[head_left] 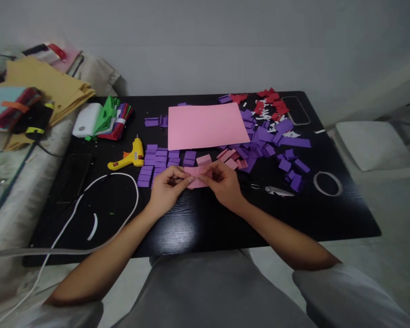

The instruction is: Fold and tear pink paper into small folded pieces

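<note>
Both hands met at the near middle of the black table (pixel 328 218). The left hand (pixel 167 187) and the right hand (pixel 225 182) pinched 1 small pink paper piece (pixel 197 175) between thumbs and fingertips, holding it just above the surface. For a clean fold, the edges should probably be aligned before the crease is pressed flat.

Behind the hands lay a pink sheet (pixel 205 125), with folded purple pieces (pixel 160 159) stacked to the left and loose purple scraps (pixel 269 141) to the right. A yellow glue gun (pixel 130 157), scissors (pixel 276 190) and a tape ring (pixel 327 183) rested on the table. A plain pale wall stood behind.
</note>
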Demonstrator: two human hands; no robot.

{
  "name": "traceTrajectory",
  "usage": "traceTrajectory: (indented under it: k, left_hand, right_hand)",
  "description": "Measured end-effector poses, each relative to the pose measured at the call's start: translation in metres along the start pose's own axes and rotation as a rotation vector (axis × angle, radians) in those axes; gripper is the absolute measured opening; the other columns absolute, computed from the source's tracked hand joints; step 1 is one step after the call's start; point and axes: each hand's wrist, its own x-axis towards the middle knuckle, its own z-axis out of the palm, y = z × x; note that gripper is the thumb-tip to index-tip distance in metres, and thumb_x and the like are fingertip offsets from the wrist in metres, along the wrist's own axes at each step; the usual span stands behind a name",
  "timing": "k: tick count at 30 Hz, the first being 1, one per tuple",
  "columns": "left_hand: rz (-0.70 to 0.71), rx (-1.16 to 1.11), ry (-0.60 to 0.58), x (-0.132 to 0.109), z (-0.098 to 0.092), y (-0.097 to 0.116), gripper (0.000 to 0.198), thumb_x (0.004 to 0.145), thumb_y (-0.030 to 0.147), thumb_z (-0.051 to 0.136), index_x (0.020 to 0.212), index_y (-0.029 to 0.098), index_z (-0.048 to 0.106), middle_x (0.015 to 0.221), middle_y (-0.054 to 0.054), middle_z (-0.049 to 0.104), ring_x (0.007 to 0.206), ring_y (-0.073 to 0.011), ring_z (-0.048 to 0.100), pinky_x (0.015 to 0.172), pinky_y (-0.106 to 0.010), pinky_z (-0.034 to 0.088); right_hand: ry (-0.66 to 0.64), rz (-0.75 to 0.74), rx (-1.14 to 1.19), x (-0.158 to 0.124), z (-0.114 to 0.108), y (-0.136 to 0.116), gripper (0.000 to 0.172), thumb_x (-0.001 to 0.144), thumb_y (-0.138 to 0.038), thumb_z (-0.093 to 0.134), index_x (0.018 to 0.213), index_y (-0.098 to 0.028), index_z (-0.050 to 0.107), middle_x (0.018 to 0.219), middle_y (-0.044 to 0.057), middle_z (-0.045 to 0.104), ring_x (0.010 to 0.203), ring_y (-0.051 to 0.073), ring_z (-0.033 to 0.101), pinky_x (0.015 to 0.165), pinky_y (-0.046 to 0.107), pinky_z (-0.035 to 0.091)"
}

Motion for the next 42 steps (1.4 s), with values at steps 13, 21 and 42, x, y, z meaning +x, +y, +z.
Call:
traceTrajectory:
  k: [13,21,42]
  left_hand:
    - [-0.091,-0.077,-0.045,0.003,-0.001,0.006,0.034,0.083,0.048,0.085,0.085,0.020,0.067,0.066,0.004,0.059,0.056,-0.0093,0.048,0.054,-0.023,0.038]
    - [-0.017,-0.069,-0.001,0.000,0.002,0.002,0.032,0.083,0.042,0.086,0.091,0.022,0.063,0.066,0.005,0.062,0.058,-0.0100,0.056,0.058,-0.023,0.046]
    - [-0.179,-0.209,-0.111,0.008,-0.006,-0.001,0.038,0.076,0.039,0.091,0.098,0.020,0.068,0.076,0.001,0.073,0.065,-0.0125,0.066,0.063,-0.025,0.053]
  right_hand:
    - [0.055,0.008,-0.052,-0.001,0.002,-0.003,0.037,0.079,-0.054,0.085,0.082,-0.023,0.065,0.074,-0.002,0.065,0.066,0.016,0.059,0.064,0.030,0.051]
    - [0.049,0.020,-0.019,0.001,0.002,-0.003,0.037,0.078,-0.050,0.086,0.084,-0.022,0.062,0.074,-0.003,0.064,0.066,0.015,0.059,0.063,0.029,0.050]
    - [-0.038,0.067,-0.013,0.005,-0.006,0.008,0.036,0.071,-0.052,0.093,0.088,-0.023,0.080,0.086,0.003,0.081,0.080,0.021,0.076,0.079,0.037,0.065]
